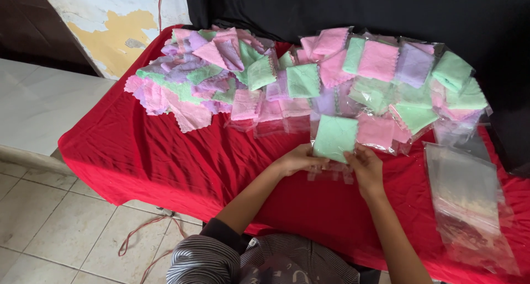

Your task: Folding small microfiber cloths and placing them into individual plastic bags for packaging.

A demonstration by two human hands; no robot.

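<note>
Over red tablecloth (165, 151), left hand (295, 161) and right hand (365, 168) pinch a green cloth (334, 137) and its clear sleeve (331, 172). Best keep sleeve mouth spread, cloth flat, corners square, slide evenly.

Probably a home: peeling wall (118, 19), tiled floor (55, 229).

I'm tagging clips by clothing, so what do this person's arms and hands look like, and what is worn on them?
Both forearms are bare. The left hand and right hand wear no gloves, and no rings, watch or bracelet show. The striped top, thin dark and light grey stripes, has a dark sleeve edge pushed up near the left elbow.
</note>
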